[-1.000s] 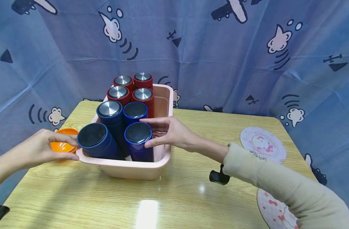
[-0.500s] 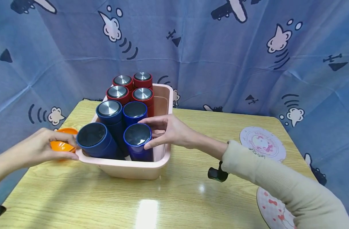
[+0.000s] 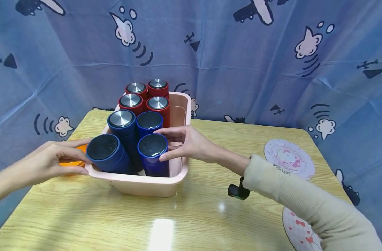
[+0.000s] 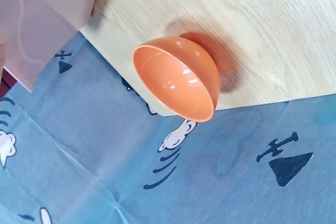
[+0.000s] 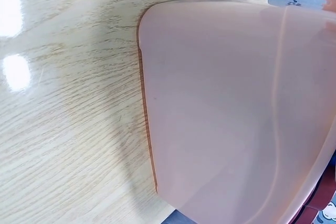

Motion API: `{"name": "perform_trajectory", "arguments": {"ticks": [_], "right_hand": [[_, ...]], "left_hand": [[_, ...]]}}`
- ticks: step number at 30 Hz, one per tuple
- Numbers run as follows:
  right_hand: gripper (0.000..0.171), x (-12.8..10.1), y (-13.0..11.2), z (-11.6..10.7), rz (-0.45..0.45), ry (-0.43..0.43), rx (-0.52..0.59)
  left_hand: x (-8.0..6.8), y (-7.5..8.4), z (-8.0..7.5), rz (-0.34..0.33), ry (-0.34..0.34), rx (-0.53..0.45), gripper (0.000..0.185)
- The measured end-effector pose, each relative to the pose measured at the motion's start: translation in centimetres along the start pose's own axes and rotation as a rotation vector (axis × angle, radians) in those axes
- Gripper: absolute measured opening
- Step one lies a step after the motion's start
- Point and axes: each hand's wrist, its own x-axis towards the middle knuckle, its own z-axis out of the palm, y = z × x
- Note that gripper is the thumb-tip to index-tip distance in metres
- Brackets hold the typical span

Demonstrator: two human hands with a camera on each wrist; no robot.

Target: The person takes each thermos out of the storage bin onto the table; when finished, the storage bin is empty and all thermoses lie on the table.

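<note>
A pink bin [image 3: 137, 178] stands on the table, packed with upright insulated bottles. My left hand [image 3: 54, 158] is at its left front corner, thumb and a finger at the rim and the index finger raised behind a dark blue bottle [image 3: 115, 162]. At the bin's right front, my right hand [image 3: 191, 144] grips a glossy blue bottle [image 3: 154, 164], thumb in front and fingers behind. Another glossy blue bottle [image 3: 149, 120] and a dark blue one with a silver top [image 3: 122, 120] stand behind. Neither hand shows in the wrist views.
Several red bottles [image 3: 162, 111] fill the bin's back. An orange bowl [image 4: 181, 77] lies tilted left of the bin. Round placemats, one pinkish white [image 3: 288, 157] and one patterned [image 3: 299, 228], lie at the right. A blue curtain [image 3: 225, 69] hangs behind the table.
My left index finger has lifted and straightened beside the dark blue bottle, covering more of the orange bowl. The right hand stays on the glossy blue bottle, which has shifted only slightly.
</note>
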Motion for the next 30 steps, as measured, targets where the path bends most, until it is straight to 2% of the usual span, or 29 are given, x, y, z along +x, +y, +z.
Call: {"name": "perform_trajectory", "arguments": {"ticks": [8, 18, 30], "right_hand": [[0.059, 0.08, 0.19, -0.17, 0.006, 0.002, -0.025], [0.063, 0.14, -0.22, -0.22, 0.052, 0.012, -0.076], [0.061, -0.16, -0.04, -0.34, 0.012, 0.059, -0.076]], "left_hand": [[0.36, 0.13, -0.12, 0.012, -0.013, -0.022, 0.04], [0.23, 0.13, -0.24, -0.014, -0.038, -0.035, 0.038], [0.21, 0.45, -0.34, -0.017, -0.029, -0.031, 0.038]]}}
